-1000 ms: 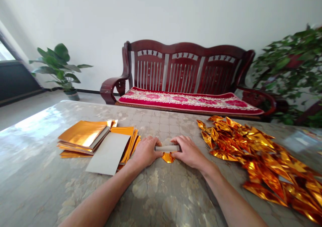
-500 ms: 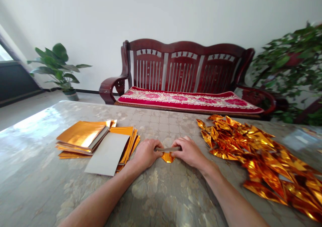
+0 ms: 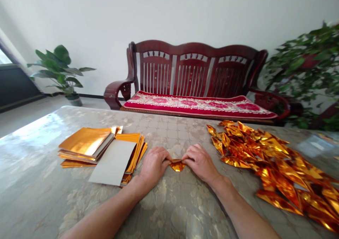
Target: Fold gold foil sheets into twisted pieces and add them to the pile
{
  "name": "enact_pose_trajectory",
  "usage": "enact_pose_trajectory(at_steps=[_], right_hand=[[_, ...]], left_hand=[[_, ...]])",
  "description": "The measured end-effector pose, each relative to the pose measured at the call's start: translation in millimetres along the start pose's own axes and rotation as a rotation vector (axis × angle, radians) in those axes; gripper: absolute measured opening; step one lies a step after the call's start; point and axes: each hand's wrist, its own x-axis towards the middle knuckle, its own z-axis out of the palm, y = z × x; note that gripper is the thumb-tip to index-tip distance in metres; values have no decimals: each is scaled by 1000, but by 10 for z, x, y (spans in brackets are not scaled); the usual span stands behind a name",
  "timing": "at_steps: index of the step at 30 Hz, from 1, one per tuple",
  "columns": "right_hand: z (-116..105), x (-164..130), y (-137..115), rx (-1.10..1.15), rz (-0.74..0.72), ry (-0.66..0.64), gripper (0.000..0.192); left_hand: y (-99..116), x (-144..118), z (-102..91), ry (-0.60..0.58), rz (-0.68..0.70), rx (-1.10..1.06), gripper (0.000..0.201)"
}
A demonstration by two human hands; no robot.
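Between my hands, at the middle of the table, is a small piece of folded gold foil paper [image 3: 177, 165], its shiny side facing me. My left hand [image 3: 155, 163] pinches its left end between thumb and fingers. The right end is pinched the same way by my right hand [image 3: 199, 161]. To the left lies a stack of gold foil paper sheets [image 3: 84, 140], with a grey-backed sheet [image 3: 113, 163] on top of a second pile beside it. A heap of folded gold foil pieces [image 3: 265, 150] spreads over the table right of my right hand.
The table [image 3: 169, 203] has a glossy patterned cover. Behind it stands a dark red wooden bench [image 3: 190, 73] with a red floral cushion [image 3: 198, 104]. A clear plastic packet [image 3: 315, 145] lies at the far right. Potted plants [image 3: 62, 67] stand on both sides.
The grey edge held across the foil paper has folded down, and more of the gold side shows. My hands have shifted slightly and still pinch both ends.
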Motion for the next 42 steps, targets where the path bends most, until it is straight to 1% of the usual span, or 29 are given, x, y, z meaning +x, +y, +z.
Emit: enact_pose_trajectory(at_steps=[5, 11, 13, 15, 18, 22, 25, 27, 29, 31, 32, 33, 36, 39, 42], right_hand=[[-53, -42, -17, -118, -107, -28, 15], [-96, -98, -56, -172, -154, -65, 26], [-112, -116, -70, -179, -164, -73, 28], [-129, -129, -85, -181, -174, -78, 29], [-142, -140, -102, -155, -166, -81, 25], [-96, -136, -91, -113, -106, -46, 27], [-41, -116, -70, -95, -34, -26, 23], [-24, -99, -63, -83, 17, -29, 15], [-29, -84, -65, -80, 57, -44, 9], [-47, -75, -72, -87, 79, -68, 10], [-56, -73, -76, -93, 84, -78, 11], [-64, -72, -80, -99, 85, -86, 12], [-74, -70, -89, -106, 77, -98, 16], [-78, -68, -99, -85, 66, -103, 16], [-87, -72, -111, -45, 57, -108, 17]], left_hand=[[48, -47, -21, -6, 85, 85, 14], [68, -69, -9, -39, 150, 303, 24], [60, -81, 10, -43, 187, 361, 23], [56, -100, 25, -48, 228, 404, 18], [72, -137, 19, -67, 253, 427, 13], [119, -167, -28, -68, 233, 355, 24], [143, -139, -52, -69, 169, 317, 33], [144, -100, -52, -73, 91, 297, 31], [132, -60, -43, -68, 15, 256, 21], [109, -34, -35, -74, -36, 205, 11], [96, -29, -34, -77, -58, 186, 10], [84, -29, -36, -80, -75, 175, 14], [58, -44, -56, -96, -93, 180, 24], [49, -57, -73, -101, -79, 177, 25], [41, -61, -53, -88, -71, 128, 24]])
